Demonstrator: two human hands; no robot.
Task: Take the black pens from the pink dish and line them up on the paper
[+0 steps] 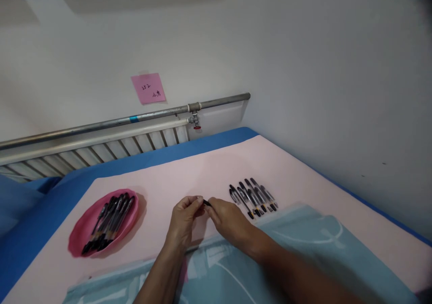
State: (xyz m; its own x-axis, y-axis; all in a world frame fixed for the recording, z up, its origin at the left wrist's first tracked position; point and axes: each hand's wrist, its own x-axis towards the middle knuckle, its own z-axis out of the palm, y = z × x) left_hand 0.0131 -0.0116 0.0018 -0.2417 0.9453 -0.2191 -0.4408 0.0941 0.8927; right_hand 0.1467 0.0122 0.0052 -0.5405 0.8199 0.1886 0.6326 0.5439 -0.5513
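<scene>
My left hand (184,221) and my right hand (227,221) meet over the pink table cover, fingers pinched together on one black pen (205,202) held between them. Only a short dark piece of the pen shows between the fingertips. A pink oval tray (77,239) to the left holds several black pens (111,221). To the right of my hands, a row of several black pens (253,197) lies on the pink cover (202,169).
A light blue-green cloth (303,245) covers the near part of the table under my forearms. Blue cloth (40,223) borders the pink cover on the left and at the back. A radiator and metal pipe (135,119) run along the wall, with a pink note (148,88) above.
</scene>
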